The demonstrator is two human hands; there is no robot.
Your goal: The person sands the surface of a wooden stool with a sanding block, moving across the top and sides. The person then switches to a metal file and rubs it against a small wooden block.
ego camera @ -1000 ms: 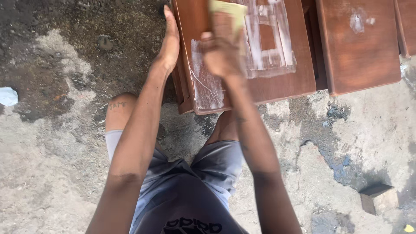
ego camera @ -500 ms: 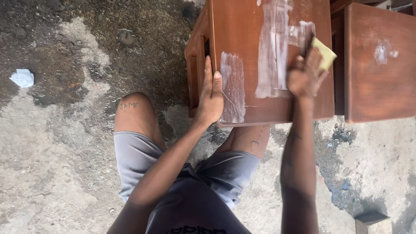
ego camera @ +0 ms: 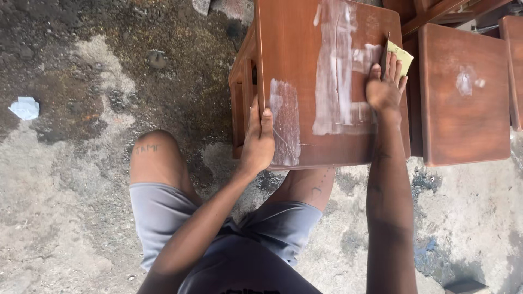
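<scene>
A: Head view, surroundings first?
B: Rough concrete floor point(ego camera: 65, 218), dark gravelly patch top-left. One crumpled white scrap point(ego camera: 24, 108) far left, well apart from everything. Second stool point(ego camera: 466, 92) just beside first on the right, w/ small white smears. Edge of a third piece at far right, more brown wood top-right; can't tell what kind. Dark block point(ego camera: 463, 286) bottom-right corner.

A: Main thing?
B: Brown wooden stool point(ego camera: 294, 54), top centre, in front of bare knees, grey shorts below. Three whitish sanded patches on top: one near left edge, one tall strip in the middle, one small by right hand.

A: Left hand?
B: Left hand point(ego camera: 259, 139) clamped on stool's near-left edge, thumb on top, fingers wrapped over side.

A: Right hand?
B: Right hand point(ego camera: 384, 87) flat on stool top near right edge, fingers extended, pressing down yellow sandpaper point(ego camera: 402, 55). Sheet partly hidden under fingers.

A: Anything blocking?
B: Right forearm covers part of stool's near-right corner. Nothing else across the top.

A: Counts?
B: Two hands, one sandpaper sheet, two clear stools.
</scene>
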